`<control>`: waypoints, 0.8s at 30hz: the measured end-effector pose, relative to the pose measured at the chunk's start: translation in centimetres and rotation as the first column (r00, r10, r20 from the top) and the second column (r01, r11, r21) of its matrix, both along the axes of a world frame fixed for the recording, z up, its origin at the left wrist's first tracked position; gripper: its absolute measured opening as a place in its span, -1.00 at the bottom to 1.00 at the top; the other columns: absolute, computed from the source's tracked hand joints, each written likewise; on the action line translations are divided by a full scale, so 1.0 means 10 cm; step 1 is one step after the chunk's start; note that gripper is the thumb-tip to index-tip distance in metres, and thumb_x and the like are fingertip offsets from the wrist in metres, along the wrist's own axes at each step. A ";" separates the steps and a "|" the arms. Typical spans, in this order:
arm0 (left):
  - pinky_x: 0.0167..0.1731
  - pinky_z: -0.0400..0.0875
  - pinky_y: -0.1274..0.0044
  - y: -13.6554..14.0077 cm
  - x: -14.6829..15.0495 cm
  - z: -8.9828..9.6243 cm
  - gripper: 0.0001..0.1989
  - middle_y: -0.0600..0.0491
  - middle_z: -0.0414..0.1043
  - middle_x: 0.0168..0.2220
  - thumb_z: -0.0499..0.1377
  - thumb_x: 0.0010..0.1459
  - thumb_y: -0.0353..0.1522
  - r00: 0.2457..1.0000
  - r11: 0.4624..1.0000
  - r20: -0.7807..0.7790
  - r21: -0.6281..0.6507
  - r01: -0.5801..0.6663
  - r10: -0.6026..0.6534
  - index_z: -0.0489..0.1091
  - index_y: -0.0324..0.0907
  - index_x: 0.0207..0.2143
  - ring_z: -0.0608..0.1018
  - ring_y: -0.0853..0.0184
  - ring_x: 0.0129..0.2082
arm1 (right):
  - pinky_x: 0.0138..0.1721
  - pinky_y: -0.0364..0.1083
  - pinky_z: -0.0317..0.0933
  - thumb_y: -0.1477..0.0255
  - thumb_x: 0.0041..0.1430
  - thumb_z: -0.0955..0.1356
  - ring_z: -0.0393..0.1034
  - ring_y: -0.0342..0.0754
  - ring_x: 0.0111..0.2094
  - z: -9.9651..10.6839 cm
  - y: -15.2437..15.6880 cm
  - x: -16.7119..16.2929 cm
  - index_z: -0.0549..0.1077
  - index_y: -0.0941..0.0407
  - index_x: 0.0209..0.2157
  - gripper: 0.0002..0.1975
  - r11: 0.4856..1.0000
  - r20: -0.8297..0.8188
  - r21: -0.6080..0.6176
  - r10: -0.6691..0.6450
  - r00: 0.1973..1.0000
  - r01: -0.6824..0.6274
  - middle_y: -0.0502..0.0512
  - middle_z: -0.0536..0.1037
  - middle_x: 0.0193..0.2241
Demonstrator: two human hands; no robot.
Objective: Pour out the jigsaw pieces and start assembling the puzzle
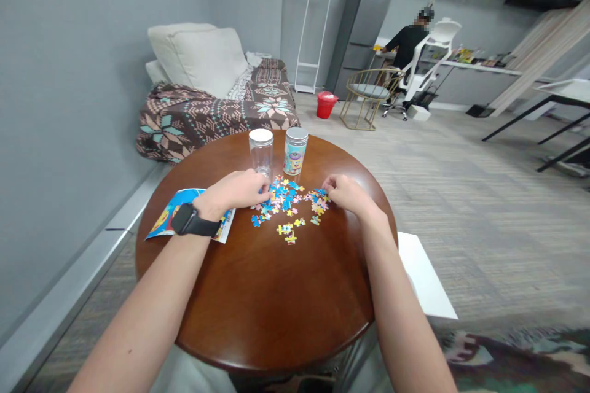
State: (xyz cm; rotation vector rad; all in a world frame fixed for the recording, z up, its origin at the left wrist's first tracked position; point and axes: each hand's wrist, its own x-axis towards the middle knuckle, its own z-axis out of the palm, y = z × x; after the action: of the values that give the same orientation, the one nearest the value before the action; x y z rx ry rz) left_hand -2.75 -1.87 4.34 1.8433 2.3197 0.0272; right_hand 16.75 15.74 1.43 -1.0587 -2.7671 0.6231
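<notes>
A loose heap of small jigsaw pieces [286, 196], mostly blue with some yellow and pink, lies on the round brown table [276, 295]. At its left edge is my left hand [239, 189], fingers curled closed against the blue pieces; whether a piece is between them is hidden. My right hand [343, 191] is closed in a pinch at the right end of the heap, and what its fingertips hold cannot be made out. A few yellow pieces [286, 230], seemingly joined, lie nearer me. Partly under my left wrist rests a colourful printed sheet [173, 212].
Behind the heap stand a clear lidded jar [261, 150] and a printed jar [295, 152]. A sofa [216, 104] is beyond the table. Further back are a red bin [326, 104], a wire-frame chair [369, 91] and a person [408, 46] at a counter.
</notes>
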 end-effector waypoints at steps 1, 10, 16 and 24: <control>-0.51 0.14 0.53 -0.01 -0.02 0.01 -0.75 0.03 0.48 -0.50 0.05 0.15 -0.21 1.000 1.000 -0.015 -0.005 -0.016 0.016 0.43 -0.12 -0.45 0.45 0.34 -0.52 | -0.37 -0.17 0.13 0.55 0.06 0.26 0.43 -0.06 -0.32 -0.01 0.01 0.01 0.48 0.12 -0.37 -0.83 1.000 0.015 -0.005 -0.015 1.000 0.015 0.12 0.60 -0.33; -0.49 0.15 0.52 -0.04 -0.10 0.00 -0.71 -0.03 0.53 -0.37 -0.02 0.19 -0.18 0.995 0.998 -0.074 -0.024 -0.065 0.063 0.42 -0.12 -0.35 0.51 0.28 -0.42 | -0.33 -0.19 0.15 0.54 0.11 0.25 0.44 -0.09 -0.31 0.00 -0.03 -0.01 0.47 0.13 -0.36 -0.84 0.997 0.023 -0.046 0.061 0.998 -0.060 0.11 0.60 -0.33; -0.48 0.17 0.55 -0.06 -0.10 0.01 -0.68 -0.03 0.54 -0.33 -0.02 0.19 -0.14 0.997 0.998 -0.046 -0.031 -0.060 0.059 0.43 -0.12 -0.33 0.52 0.29 -0.38 | -0.32 -0.16 0.15 0.49 0.19 0.23 0.43 -0.07 -0.31 -0.02 -0.05 -0.06 0.47 0.15 -0.30 -0.82 0.995 0.008 0.007 0.099 0.995 -0.099 0.16 0.59 -0.29; -0.43 0.24 0.56 -0.03 -0.11 -0.05 -0.66 -0.02 0.55 -0.30 0.07 0.13 -0.09 0.999 0.998 -0.025 -0.046 -0.038 0.037 0.47 -0.12 -0.28 0.54 0.27 -0.34 | -0.23 -0.21 0.22 0.60 0.19 0.20 0.45 -0.12 -0.28 0.03 -0.13 -0.09 0.53 0.16 -0.24 -0.72 0.952 -0.010 -0.079 0.294 0.956 -0.294 0.10 0.60 -0.24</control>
State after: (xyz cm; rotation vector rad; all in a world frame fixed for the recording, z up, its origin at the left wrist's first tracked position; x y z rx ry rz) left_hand -3.83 -2.17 3.88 1.7874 2.3504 -0.0435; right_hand 15.87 14.48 1.72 -0.6602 -2.9494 0.7729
